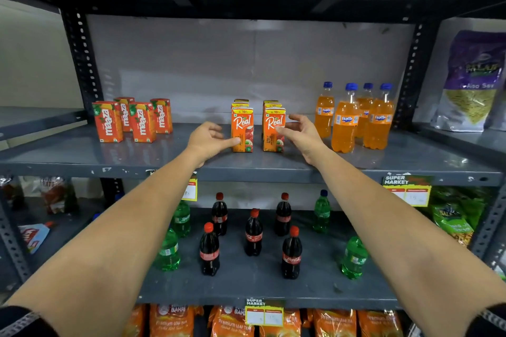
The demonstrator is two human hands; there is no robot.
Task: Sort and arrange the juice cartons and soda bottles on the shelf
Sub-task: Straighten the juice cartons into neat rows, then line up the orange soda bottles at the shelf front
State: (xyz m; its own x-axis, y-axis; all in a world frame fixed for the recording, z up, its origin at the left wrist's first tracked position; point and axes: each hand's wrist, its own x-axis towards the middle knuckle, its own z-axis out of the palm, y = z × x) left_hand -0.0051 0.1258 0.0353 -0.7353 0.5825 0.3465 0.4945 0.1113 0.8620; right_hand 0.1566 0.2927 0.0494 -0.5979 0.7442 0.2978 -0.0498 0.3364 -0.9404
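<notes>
Two short rows of orange Real juice cartons (242, 128) (273, 128) stand mid-shelf on the grey upper shelf (68, 153). My left hand (209, 139) is open, its thumb tip touching the left front carton's lower side. My right hand (302, 134) is open too, fingertips touching the right front carton's right side. Several red Maaza cartons (131, 120) stand at the left. Several orange Fanta bottles (356, 117) stand at the right. On the lower shelf (260, 284), Coca-Cola bottles (253, 235) sit in the middle, with green Sprite bottles (168, 250) (354, 257) on either side.
Dark perforated uprights (82, 60) (413, 71) frame the shelf bay. A purple snack bag (473, 82) stands in the bay to the right. Orange tea packs (232, 321) fill the bottom level. Price tags (408, 191) hang from the shelf edges.
</notes>
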